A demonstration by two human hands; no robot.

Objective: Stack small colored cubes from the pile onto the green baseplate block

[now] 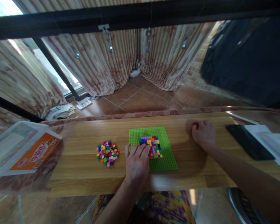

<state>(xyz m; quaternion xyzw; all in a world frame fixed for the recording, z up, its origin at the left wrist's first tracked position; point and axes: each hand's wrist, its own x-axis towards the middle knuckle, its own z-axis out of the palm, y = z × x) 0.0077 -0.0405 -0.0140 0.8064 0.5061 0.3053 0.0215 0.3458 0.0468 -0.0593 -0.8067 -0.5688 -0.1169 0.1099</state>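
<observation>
A green studded baseplate lies on the wooden table, with a patch of small multicoloured building bricks near its middle. My left hand reaches over the plate's left side. Its fingertips rest at the left part of the brick patch and hide some of it; the thumb stands apart, and no brick shows in its grasp. To the left sits a loose pile of small coloured bricks. My right hand rests on the table right of the plate, fingers curled in, with nothing visible in it.
A clear plastic box with an orange label stands left of the table. A dark flat object and white papers lie at the right end. Beyond the far edge are tiled floor, curtains and a dark bar.
</observation>
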